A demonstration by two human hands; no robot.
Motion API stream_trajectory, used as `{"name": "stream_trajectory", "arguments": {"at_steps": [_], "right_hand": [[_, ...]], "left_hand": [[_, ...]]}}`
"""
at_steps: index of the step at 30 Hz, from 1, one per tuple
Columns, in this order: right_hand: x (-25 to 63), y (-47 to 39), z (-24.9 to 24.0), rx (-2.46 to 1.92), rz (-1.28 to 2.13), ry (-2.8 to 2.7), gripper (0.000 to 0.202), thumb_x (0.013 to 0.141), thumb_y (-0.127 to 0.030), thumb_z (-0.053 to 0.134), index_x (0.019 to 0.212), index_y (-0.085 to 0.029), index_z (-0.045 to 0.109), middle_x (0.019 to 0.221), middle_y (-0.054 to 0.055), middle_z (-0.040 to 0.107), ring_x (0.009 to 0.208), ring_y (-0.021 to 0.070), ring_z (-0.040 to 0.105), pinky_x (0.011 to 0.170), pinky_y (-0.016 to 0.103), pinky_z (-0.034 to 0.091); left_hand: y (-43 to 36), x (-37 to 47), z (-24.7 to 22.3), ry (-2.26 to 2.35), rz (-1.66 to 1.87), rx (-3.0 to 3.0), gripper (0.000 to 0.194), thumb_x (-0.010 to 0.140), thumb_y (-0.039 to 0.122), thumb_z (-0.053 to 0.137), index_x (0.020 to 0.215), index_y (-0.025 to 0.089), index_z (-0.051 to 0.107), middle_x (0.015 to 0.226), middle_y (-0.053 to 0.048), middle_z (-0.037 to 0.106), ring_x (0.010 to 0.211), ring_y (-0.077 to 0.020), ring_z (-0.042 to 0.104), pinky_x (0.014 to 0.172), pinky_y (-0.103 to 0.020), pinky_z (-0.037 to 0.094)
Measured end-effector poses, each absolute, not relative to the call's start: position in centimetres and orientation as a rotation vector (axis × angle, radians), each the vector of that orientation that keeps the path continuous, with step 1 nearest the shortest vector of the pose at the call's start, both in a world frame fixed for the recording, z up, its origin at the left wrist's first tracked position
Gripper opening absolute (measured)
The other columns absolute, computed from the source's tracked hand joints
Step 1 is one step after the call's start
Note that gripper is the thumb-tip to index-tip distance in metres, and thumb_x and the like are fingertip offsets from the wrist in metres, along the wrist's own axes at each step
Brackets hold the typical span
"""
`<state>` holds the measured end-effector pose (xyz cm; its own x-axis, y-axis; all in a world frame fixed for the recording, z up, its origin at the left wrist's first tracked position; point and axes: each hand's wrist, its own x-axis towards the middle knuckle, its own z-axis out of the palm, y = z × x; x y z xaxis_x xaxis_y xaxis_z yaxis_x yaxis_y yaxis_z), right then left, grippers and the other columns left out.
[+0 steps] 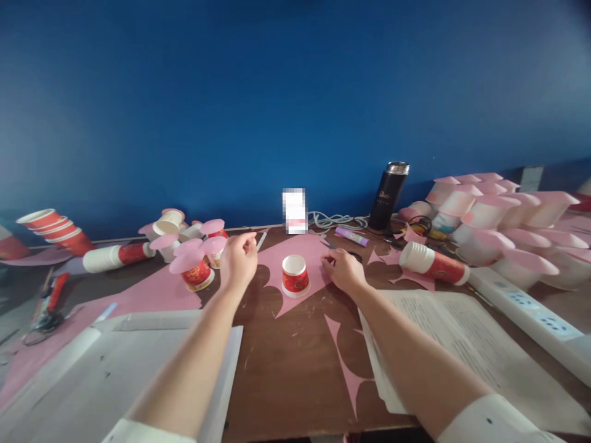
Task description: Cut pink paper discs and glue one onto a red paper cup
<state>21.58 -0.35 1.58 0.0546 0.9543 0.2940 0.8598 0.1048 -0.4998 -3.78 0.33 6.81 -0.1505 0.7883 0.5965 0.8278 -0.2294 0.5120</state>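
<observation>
Raised over the table, my left hand [241, 261] has its fingers loosely bent and apart, with nothing seen in them. A thin white stick [261, 240] lies just beyond it. My right hand [345, 271] is low by the edge of a cut pink paper sheet [273, 258]. Its fingers are loosely curled and slightly apart, and no held object shows. A dark blade-like tip [327, 245] pokes out behind this hand, mostly hidden. Between both hands a red and white paper cup [295, 277] stands upright on the pink sheet, touched by neither hand.
Cups with pink paper tops [196, 271] stand at left, and more [489, 212] are piled at right. Nested cups [434, 263] lie near a power strip [530, 314]. A black flask [388, 195], glue stick [351, 236], open book [452, 344] and pink scraps [346, 369] surround the hands.
</observation>
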Motion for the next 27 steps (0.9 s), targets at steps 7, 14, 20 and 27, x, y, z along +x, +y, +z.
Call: {"name": "stream_trajectory", "arguments": {"at_steps": [7, 14, 20, 27], "right_hand": [[21.3, 0.1, 0.3, -1.706, 0.22, -1.76, 0.016, 0.082, -0.031, 0.054, 0.087, -0.027, 0.069, 0.092, 0.001, 0.066, 0.073, 0.0147, 0.058, 0.058, 0.024, 0.034], [21.3, 0.2, 0.6, -1.629, 0.122, -1.665, 0.017, 0.084, -0.034, 0.053, 0.085, -0.026, 0.068, 0.09, 0.001, 0.065, 0.07, 0.0144, 0.059, 0.059, 0.024, 0.037], [20.9, -0.7, 2.4, -1.316, 0.167, -1.543, 0.025, 0.089, -0.038, 0.05, 0.1, -0.023, 0.066, 0.087, 0.002, 0.063, 0.067, 0.0131, 0.055, 0.067, 0.026, 0.042], [19.1, -2.7, 4.2, -0.887, 0.729, -1.439, 0.035, 0.08, -0.051, 0.061, 0.094, -0.019, 0.068, 0.067, -0.001, 0.053, 0.059, 0.0115, 0.044, 0.056, 0.025, 0.038]], "left_hand": [[6.8, -3.8, 6.0, -2.455, -0.243, -2.047, 0.026, 0.075, 0.029, 0.063, 0.089, 0.008, 0.07, 0.098, -0.023, 0.068, 0.095, -0.0334, 0.065, 0.076, -0.041, 0.05], [7.3, -4.0, 4.5, -2.476, -0.261, -2.019, 0.018, 0.076, 0.026, 0.06, 0.083, 0.013, 0.071, 0.099, -0.021, 0.069, 0.095, -0.035, 0.065, 0.075, -0.041, 0.051], [1.7, -3.2, 6.3, -2.006, -1.053, -2.145, 0.022, 0.085, 0.038, 0.053, 0.091, 0.021, 0.066, 0.09, -0.005, 0.071, 0.079, -0.0189, 0.066, 0.07, -0.029, 0.05], [-3.8, -0.6, 5.2, -1.143, -1.266, -2.342, 0.012, 0.089, 0.025, 0.053, 0.098, 0.019, 0.06, 0.094, -0.005, 0.067, 0.087, -0.0167, 0.062, 0.079, -0.029, 0.049]]}}
